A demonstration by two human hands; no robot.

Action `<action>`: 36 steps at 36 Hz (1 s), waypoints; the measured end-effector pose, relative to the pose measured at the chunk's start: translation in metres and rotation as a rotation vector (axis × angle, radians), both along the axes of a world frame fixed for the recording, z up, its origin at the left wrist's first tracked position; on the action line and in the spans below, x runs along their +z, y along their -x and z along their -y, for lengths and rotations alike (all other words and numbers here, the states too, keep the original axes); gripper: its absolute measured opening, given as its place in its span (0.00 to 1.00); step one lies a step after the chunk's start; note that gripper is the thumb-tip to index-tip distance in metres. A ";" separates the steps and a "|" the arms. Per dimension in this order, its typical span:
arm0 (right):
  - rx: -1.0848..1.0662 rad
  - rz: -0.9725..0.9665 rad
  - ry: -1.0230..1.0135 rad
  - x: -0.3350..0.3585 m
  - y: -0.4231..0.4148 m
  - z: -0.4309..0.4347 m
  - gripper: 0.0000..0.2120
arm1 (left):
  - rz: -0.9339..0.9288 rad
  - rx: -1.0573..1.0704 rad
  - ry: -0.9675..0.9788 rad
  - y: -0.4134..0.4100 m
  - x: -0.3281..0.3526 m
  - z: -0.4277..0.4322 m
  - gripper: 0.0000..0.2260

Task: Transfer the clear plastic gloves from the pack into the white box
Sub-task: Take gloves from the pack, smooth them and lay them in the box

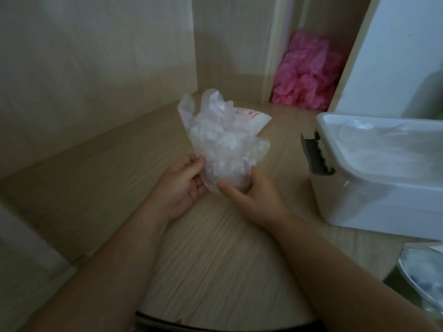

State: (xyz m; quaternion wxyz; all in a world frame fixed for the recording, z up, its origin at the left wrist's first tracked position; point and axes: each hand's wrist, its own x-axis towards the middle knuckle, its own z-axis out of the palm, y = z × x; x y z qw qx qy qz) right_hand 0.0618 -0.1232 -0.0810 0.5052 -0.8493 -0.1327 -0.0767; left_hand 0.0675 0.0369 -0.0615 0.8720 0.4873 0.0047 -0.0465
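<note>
Here left hand (182, 185) and right hand (254, 196) grip the glove-filled pack (224, 137).

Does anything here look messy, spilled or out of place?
Nothing spilled. A pink plastic heap lies crumpled loose in the back nook, and the white box stands open, its grey latch hanging outward. The left hand and right hand grip the clear gloves above the table.

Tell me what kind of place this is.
Probably a home storage nook: a pale wood-grain table walled by matching panels, crumpled pink plastic tucked in a side gap, and a white box with a grey latch.
</note>
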 end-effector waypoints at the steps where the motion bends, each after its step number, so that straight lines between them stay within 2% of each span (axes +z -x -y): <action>1: -0.038 0.033 0.067 -0.001 -0.002 0.001 0.22 | 0.010 0.016 -0.042 -0.002 -0.003 0.000 0.07; 3: -0.109 0.078 0.071 -0.002 -0.005 0.002 0.16 | 0.033 0.073 -0.120 -0.005 -0.007 0.001 0.05; 5: -0.125 0.052 -0.034 0.001 -0.005 0.003 0.11 | 0.039 0.146 -0.153 -0.007 -0.008 0.003 0.03; 8: -0.151 0.058 -0.144 0.002 -0.006 0.005 0.11 | 0.037 0.267 -0.186 -0.008 -0.008 0.004 0.06; 11: -0.182 0.101 -0.151 0.000 -0.006 0.006 0.13 | 0.048 0.365 -0.249 -0.012 -0.011 0.004 0.09; 14: -0.220 0.164 -0.132 -0.002 -0.008 0.006 0.05 | 0.058 0.406 -0.314 -0.014 -0.014 0.004 0.09; 16: -0.249 0.196 -0.149 -0.003 -0.008 0.006 0.03 | 0.058 0.420 -0.351 -0.016 -0.016 0.004 0.08; 19: -0.264 0.189 -0.195 -0.001 -0.006 0.006 0.05 | 0.034 0.449 -0.320 -0.017 -0.017 0.002 0.07; 22: -0.276 0.157 -0.220 0.002 -0.005 0.007 0.09 | 0.009 0.499 -0.235 -0.020 -0.018 -0.004 0.02; 24: -0.294 0.138 -0.207 0.002 -0.006 0.010 0.11 | -0.001 0.545 -0.170 -0.020 -0.017 -0.010 0.06; 26: -0.282 0.118 -0.151 0.003 -0.005 0.009 0.09 | -0.001 0.559 -0.143 -0.020 -0.016 -0.014 0.10; 28: -0.230 0.076 -0.142 0.004 -0.002 0.007 0.04 | 0.015 0.523 -0.197 -0.018 -0.015 -0.014 0.08; 30: -0.160 0.047 -0.137 0.005 0.001 0.007 0.21 | 0.058 0.439 -0.284 -0.014 -0.016 -0.012 0.06; 32: -0.095 0.013 -0.138 0.006 0.002 0.008 0.32 | 0.107 0.350 -0.341 -0.010 -0.016 -0.009 0.10; 34: -0.029 -0.022 -0.184 0.005 0.002 0.010 0.32 | 0.134 0.289 -0.378 -0.008 -0.015 -0.008 0.11; 36: 0.061 -0.016 -0.230 0.004 0.002 0.010 0.27 | 0.150 0.265 -0.394 -0.007 -0.015 -0.008 0.12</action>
